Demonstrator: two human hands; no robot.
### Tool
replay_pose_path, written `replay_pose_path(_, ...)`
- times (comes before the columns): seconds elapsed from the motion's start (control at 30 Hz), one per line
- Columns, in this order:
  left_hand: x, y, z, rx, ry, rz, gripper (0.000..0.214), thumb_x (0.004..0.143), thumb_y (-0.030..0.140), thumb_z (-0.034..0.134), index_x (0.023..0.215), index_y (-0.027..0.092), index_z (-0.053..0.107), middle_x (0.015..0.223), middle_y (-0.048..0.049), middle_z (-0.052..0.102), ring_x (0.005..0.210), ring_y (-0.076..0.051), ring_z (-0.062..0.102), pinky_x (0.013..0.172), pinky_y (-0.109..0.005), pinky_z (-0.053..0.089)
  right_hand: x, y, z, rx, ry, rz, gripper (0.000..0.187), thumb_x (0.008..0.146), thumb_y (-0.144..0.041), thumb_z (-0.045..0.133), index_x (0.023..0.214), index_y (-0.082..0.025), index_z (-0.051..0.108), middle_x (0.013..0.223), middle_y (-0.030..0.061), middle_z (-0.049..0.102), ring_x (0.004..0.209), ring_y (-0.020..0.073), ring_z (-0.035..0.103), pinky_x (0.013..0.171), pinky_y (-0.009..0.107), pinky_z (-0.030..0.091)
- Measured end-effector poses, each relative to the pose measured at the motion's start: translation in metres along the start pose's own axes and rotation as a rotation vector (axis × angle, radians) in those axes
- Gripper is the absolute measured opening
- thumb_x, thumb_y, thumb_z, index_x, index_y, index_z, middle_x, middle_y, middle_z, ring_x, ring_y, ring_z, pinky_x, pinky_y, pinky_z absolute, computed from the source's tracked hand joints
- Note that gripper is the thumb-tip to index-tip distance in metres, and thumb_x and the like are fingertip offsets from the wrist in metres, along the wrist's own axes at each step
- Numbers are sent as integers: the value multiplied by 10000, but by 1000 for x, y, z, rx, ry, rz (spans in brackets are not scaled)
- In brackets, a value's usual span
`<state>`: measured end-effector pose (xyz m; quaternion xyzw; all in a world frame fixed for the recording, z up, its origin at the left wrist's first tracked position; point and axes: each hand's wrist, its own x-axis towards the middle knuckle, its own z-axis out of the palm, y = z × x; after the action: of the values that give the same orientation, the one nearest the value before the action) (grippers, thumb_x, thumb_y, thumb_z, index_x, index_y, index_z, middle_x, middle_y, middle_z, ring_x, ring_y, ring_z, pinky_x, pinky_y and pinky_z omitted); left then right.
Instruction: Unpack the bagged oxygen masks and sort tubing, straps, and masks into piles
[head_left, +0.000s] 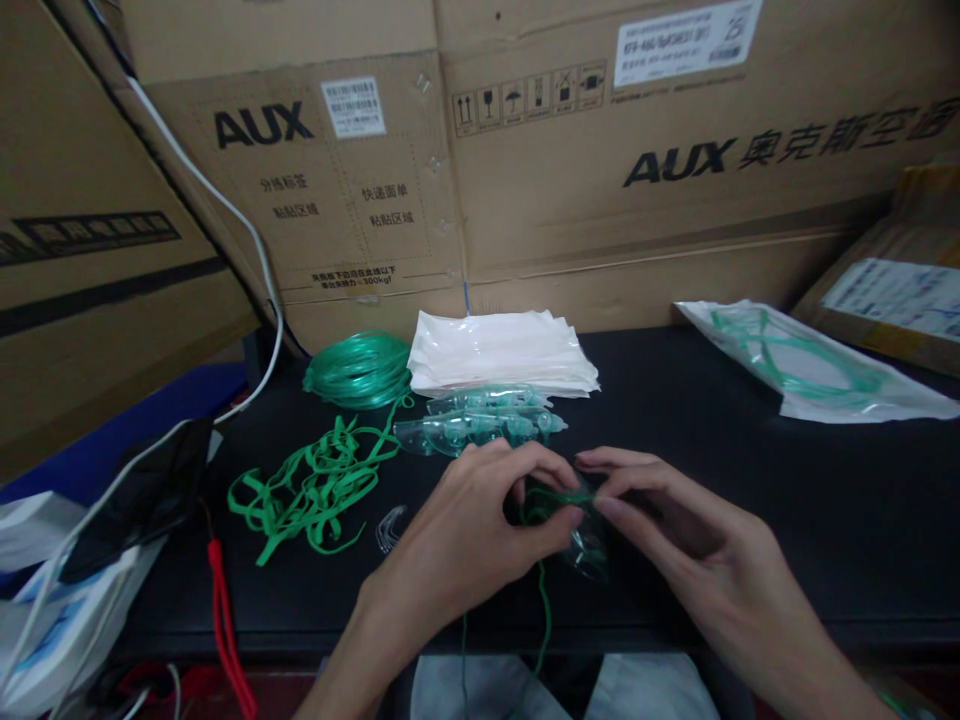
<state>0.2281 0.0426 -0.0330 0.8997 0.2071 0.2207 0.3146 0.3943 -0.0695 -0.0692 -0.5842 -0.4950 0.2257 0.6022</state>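
Between thumb and fingers, my left hand (480, 515) pinches a thin green elastic strap (545, 610), whose loose end hangs down past the table edge. My right hand (694, 530) pinches the same strap close by, at the side of a clear plastic mask (589, 558). The fingers hide much of that mask. Just beyond my hands lies a row of nested clear green masks (480, 428). A tangled pile of green elastic straps (315, 490) is to the left. Near my left wrist sit several thin metal strips (388, 530).
At the back are coiled green tubing (358, 368) and a stack of white pouches (499, 350). A packed pouch with green tubing (810, 365) lies at right. Cardboard boxes (540, 240) wall the table's back. A white cable (255, 235) and red cord (223, 610) run at left.
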Motion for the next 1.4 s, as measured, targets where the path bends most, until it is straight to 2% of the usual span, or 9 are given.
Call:
replay_pose_path(0.2, -1, -4, -8, 49, 35, -22, 162, 883, 219, 725, 1021, 283, 671, 931, 85, 731, 766, -154, 538, 756, -276, 402, 1, 1, -1, 9, 93, 8, 134, 872, -379, 743, 864, -248, 712, 1128, 63, 737, 1136, 252, 696, 962, 312, 584)
replay_pose_path(0.4, -3, -8, -11, 65, 66, -20, 171, 876, 194, 720, 1023, 267, 672, 936, 60, 725, 794, -158, 563, 761, -274, 423, 0, 4, 0, 218, 179, 79, 142, 911, -396, 709, 911, -256, 684, 1168, 50, 725, 1126, 248, 705, 942, 366, 614)
replay_pose_path(0.63, 0, -1, -3, 57, 17, 44, 213, 864, 92, 687, 998, 254, 721, 932, 52, 736, 856, -153, 626, 836, -277, 447, -2, -3, -2, -11, 78, -67, 101, 851, -364, 766, 819, -269, 762, 1164, 57, 746, 1090, 244, 717, 927, 284, 601)
replay_pose_path(0.7, 1, 0, -1, 14, 17, 77, 202, 888, 76, 668, 982, 244, 729, 956, 54, 745, 902, -137, 653, 894, -266, 439, -2, -1, -1, 19, 68, -73, 132, 863, -355, 759, 986, -312, 781, 1247, 42, 723, 1142, 235, 700, 945, 277, 591)
replay_pose_path(0.83, 2, 1, 0, -80, 63, 86, 192, 927, 78, 650, 987, 243, 727, 997, 60, 752, 941, -118, 665, 910, -236, 443, -2, 6, -1, 175, 104, 76, 439, 940, -437, 667, 1365, -353, 597, 1298, 56, 705, 1174, 224, 687, 936, 291, 599)
replay_pose_path(0.93, 1, 3, 1, -158, 98, 101, 212, 919, 41, 642, 951, 233, 723, 964, 61, 744, 931, -106, 669, 885, -210, 461, -1, 6, -3, 215, 4, 165, 395, 974, -522, 579, 1285, -297, 671, 1208, 64, 745, 1067, 227, 727, 905, 303, 612)
replay_pose_path(1.03, 2, 6, 6, -223, 127, 113, 189, 907, 34, 652, 920, 211, 715, 941, 48, 736, 911, -102, 676, 861, -197, 476, 2, -1, -3, 99, -81, 145, 358, 904, -530, 676, 1106, -251, 774, 1053, 52, 790, 939, 233, 749, 847, 285, 625)
replay_pose_path(1.1, 2, 8, 9, -243, 103, 116, 193, 896, 17, 652, 919, 198, 713, 938, 42, 733, 907, -98, 678, 854, -185, 480, 4, -4, -2, 56, -62, 112, 360, 859, -534, 724, 1069, -249, 791, 997, 47, 801, 920, 251, 755, 808, 289, 638)
replay_pose_path(1.4, -1, 1, -3, -146, -87, 95, 198, 918, 43, 633, 984, 203, 729, 1047, 46, 753, 1007, -92, 676, 962, -166, 435, 3, 0, 0, 9, 20, 11, 340, 867, -440, 742, 1147, -248, 771, 1245, 54, 746, 1153, 269, 704, 995, 340, 587)
